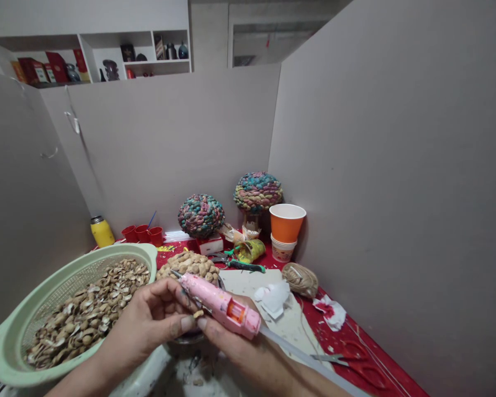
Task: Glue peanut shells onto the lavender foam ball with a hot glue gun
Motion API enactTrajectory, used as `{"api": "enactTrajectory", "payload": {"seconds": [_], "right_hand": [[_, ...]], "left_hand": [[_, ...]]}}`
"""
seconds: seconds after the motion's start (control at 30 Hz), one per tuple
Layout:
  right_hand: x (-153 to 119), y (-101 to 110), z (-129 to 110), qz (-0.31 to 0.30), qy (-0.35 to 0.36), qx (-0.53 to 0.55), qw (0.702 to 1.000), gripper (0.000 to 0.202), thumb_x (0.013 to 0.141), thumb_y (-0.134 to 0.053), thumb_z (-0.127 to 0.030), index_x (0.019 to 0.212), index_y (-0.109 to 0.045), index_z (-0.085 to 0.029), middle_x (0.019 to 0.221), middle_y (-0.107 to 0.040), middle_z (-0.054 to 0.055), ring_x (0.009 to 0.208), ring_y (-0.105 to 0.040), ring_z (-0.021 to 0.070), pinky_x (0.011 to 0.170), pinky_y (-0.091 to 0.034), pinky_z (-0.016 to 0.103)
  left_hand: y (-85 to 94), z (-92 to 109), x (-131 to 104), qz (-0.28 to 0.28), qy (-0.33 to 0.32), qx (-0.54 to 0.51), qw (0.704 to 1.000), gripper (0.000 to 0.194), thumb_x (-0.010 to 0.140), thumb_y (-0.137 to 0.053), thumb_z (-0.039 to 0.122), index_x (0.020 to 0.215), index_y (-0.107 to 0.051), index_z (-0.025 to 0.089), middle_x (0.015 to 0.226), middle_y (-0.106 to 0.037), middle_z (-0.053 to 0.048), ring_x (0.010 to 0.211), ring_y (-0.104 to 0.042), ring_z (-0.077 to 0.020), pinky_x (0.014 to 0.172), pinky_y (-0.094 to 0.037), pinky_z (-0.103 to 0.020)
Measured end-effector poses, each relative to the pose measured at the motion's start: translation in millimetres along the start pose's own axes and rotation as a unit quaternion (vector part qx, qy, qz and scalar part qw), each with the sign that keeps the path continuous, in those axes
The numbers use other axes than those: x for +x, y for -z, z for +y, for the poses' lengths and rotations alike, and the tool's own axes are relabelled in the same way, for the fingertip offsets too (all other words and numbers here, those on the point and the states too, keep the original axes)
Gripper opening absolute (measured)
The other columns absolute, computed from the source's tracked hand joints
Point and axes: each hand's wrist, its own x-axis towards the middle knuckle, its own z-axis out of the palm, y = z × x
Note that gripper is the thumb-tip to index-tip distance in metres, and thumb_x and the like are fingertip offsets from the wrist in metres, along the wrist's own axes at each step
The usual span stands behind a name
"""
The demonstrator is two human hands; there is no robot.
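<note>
My right hand (pixel 235 331) is closed around a pink hot glue gun (pixel 215 298), its metal nozzle pointing to the upper left and a long pale glue stick (pixel 289 348) trailing out of its back. Close beside it, my left hand (pixel 165 311) is pinched, fingers curled. Between the two thumb tips shows a small tan piece of nutshell (pixel 199 314); the hands partly cover it. Just beyond the hands sits a rounded form covered in tan nutshells (pixel 190 264), in what looks like a dark bowl, mostly hidden.
A green strainer (pixel 149 253) full of nutshells stands left. Behind are two colourful shell-covered balls (pixel 201 215), red cups (pixel 143 234), a yellow bottle (pixel 102 231), paper cups (pixel 287 223) and pliers (pixel 246 266). Twine (pixel 300 279) and red-handled scissors (pixel 359 361) lie right. Grey partitions enclose the table.
</note>
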Motion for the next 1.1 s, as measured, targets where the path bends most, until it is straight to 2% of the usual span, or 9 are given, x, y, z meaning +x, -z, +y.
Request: {"api": "enactTrajectory", "payload": {"seconds": [0.17, 0.33, 0.47, 0.63, 0.83, 1.1], "right_hand": [[-1.3, -0.5, -1.4, 0.008, 0.001, 0.012, 1.0, 0.006, 0.089, -0.059, -0.021, 0.085, -0.063, -0.019, 0.077, -0.054, -0.002, 0.073, -0.05, 0.0146, 0.067, -0.043, 0.026], [-3.2, -0.5, -8.7, 0.016, -0.019, 0.062, 0.998, 0.026, 0.092, -0.06, -0.04, 0.105, -0.069, -0.019, 0.095, -0.066, 0.005, 0.09, -0.06, 0.0206, 0.084, -0.049, 0.033], [-5.3, 1.9, -13.3, 0.038, -0.026, 0.063, 0.997, 0.029, 0.092, -0.061, -0.04, 0.11, -0.07, -0.018, 0.103, -0.069, 0.007, 0.098, -0.063, 0.0232, 0.092, -0.049, 0.036], [-2.9, 1.9, -11.9, 0.047, -0.013, 0.05, 0.998, 0.023, 0.092, -0.062, -0.035, 0.106, -0.071, -0.019, 0.096, -0.07, 0.005, 0.09, -0.063, 0.021, 0.084, -0.052, 0.033], [-0.8, 0.2, -7.1, 0.035, -0.007, 0.059, 0.998, 0.017, 0.092, -0.062, -0.035, 0.096, -0.068, -0.019, 0.087, -0.065, 0.001, 0.081, -0.06, 0.0163, 0.08, -0.05, 0.028], [-1.7, 1.3, -10.0, 0.036, -0.007, 0.013, 0.999, 0.021, 0.09, -0.061, -0.038, 0.084, -0.062, -0.018, 0.079, -0.058, 0.001, 0.075, -0.054, 0.0161, 0.071, -0.048, 0.027]], "left_hand": [[-2.2, 1.9, -1.7, 0.028, -0.005, -0.012, 1.0, 0.02, 0.07, -0.082, 0.018, 0.073, -0.062, 0.016, 0.073, -0.064, 0.002, 0.068, -0.057, -0.0091, 0.064, -0.046, -0.018], [-2.2, -1.4, -3.3, 0.055, 0.004, -0.013, 0.998, 0.024, 0.071, -0.083, 0.023, 0.076, -0.06, 0.017, 0.072, -0.064, 0.002, 0.066, -0.055, -0.0095, 0.064, -0.045, -0.02], [-4.1, -2.8, -1.2, 0.057, 0.019, -0.066, 0.996, 0.028, 0.07, -0.083, 0.025, 0.076, -0.057, 0.017, 0.074, -0.065, 0.001, 0.067, -0.055, -0.0111, 0.066, -0.045, -0.023], [-8.6, -4.5, -1.5, 0.029, 0.045, -0.094, 0.994, 0.022, 0.073, -0.081, 0.023, 0.077, -0.06, 0.016, 0.072, -0.063, 0.001, 0.065, -0.056, -0.0105, 0.065, -0.044, -0.022], [-12.4, -2.0, -1.2, 0.02, 0.063, -0.127, 0.99, 0.02, 0.072, -0.081, 0.02, 0.076, -0.061, 0.015, 0.072, -0.063, 0.0, 0.066, -0.058, -0.0107, 0.066, -0.047, -0.022], [-8.1, -6.2, 0.1, -0.01, 0.085, -0.163, 0.983, 0.021, 0.071, -0.081, 0.015, 0.083, -0.064, 0.014, 0.081, -0.064, -0.002, 0.072, -0.06, -0.0119, 0.067, -0.049, -0.022]]}}
